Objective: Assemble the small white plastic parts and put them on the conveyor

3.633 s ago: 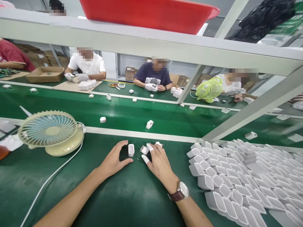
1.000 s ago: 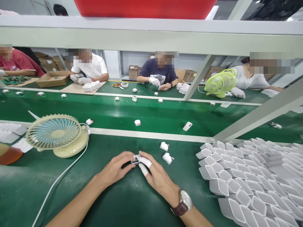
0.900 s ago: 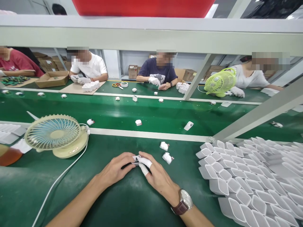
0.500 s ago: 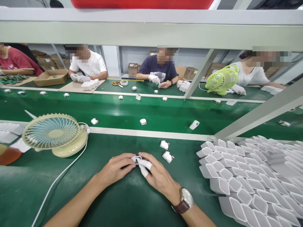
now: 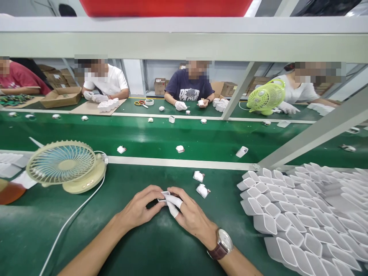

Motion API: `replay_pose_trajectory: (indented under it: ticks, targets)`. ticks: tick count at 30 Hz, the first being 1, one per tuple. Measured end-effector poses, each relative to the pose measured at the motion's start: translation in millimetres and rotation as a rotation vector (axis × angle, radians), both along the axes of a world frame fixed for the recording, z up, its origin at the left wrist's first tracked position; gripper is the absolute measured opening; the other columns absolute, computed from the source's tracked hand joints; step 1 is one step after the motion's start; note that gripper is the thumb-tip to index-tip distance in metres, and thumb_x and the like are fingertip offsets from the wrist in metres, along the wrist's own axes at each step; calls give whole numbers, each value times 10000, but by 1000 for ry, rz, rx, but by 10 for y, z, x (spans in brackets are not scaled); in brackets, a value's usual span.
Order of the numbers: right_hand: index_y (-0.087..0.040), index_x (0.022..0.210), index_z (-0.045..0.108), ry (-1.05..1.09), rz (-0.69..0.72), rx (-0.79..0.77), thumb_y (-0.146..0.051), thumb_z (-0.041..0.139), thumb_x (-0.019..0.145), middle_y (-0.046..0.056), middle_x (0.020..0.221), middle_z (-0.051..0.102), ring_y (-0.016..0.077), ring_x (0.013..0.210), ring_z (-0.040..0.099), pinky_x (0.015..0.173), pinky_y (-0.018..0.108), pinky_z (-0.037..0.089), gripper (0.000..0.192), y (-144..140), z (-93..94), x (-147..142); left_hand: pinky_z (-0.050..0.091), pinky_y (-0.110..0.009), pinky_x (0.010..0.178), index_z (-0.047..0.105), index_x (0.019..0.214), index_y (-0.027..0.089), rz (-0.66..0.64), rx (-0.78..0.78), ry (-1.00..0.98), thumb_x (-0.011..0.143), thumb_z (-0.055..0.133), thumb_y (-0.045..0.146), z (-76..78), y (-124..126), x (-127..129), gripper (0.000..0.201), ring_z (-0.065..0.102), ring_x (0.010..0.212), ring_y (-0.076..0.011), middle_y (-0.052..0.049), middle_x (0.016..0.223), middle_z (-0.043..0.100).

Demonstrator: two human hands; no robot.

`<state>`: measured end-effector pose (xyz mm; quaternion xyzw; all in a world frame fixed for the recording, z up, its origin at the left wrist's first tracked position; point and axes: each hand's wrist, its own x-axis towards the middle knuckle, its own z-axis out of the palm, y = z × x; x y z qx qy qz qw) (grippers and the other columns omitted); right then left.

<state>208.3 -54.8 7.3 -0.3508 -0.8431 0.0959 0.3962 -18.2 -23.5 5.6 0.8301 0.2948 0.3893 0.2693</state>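
— What are the hands doing with that small piece now?

— Both are pinching it together. The left hand and the right hand are meeting over the small white shell, fingertips clamped on it from either side, low above the green mat. The right hand is wearing white finger cots and a wristwatch.

— Is that any different from a few seconds back?

— Yes. Earlier the shell was standing alone on the mat between the two open hands, the left curled beside it, the right lying flat with a small part under its fingertips. Now the piece is lifted into the shared grip, and for the last second the hands are barely shifting — only the fingers are working on it.

— And around the grip?

— Just beyond the right fingers, two small white parts are lying on the mat; they were not lying loose there before. Further right, the stack of empty white shells is sitting unchanged. To the left, the cream desk fan is standing with its cord running toward the person. On the belt beyond the grip, loose pieces are drifting rightward compared with before.
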Motion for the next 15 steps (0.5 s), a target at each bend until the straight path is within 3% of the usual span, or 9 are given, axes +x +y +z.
replay_pose_trajectory:
  ticks: [2,6,9,12,15]
  targets:
    - [-222,1442,470,5,-32,23,-134,539,1019,168,1332,630,273,1219,672,999,444,618,438,-5,-7,-9,617,-322,881,724,1036,210,75,-134,-121,938,698,228,-5,21,10,103,726,982,-203,-93,1101,730]
    - [-232,1475,456,-4,-79,69,-150,544,1020,166,1314,655,288,1197,685,979,477,624,471,-24,5,-41,623,-258,736,720,965,192,257,-606,-534,884,770,310,6,110,3,151,713,805,-150,-32,921,728]
    - [-204,1440,500,-44,-59,97,-122,521,1018,171,1292,675,290,1177,696,970,480,629,430,-42,-4,-58,630,-254,724,715,987,178,283,-883,-789,870,786,367,50,169,-18,233,715,796,-146,-29,909,737]
    - [-176,1385,554,-71,-36,123,-103,525,1006,178,1274,690,298,1168,699,967,493,632,386,-51,-36,-59,635,-246,731,718,981,163,283,-998,-901,864,794,378,73,193,-24,256,725,795,-144,-43,917,747]
    - [-157,1371,571,-76,-25,138,-95,527,1001,183,1262,697,296,1146,707,963,493,636,377,-55,-60,-57,644,-251,746,721,971,159,312,-1004,-928,864,793,372,46,198,-22,249,730,790,-143,-48,915,750]
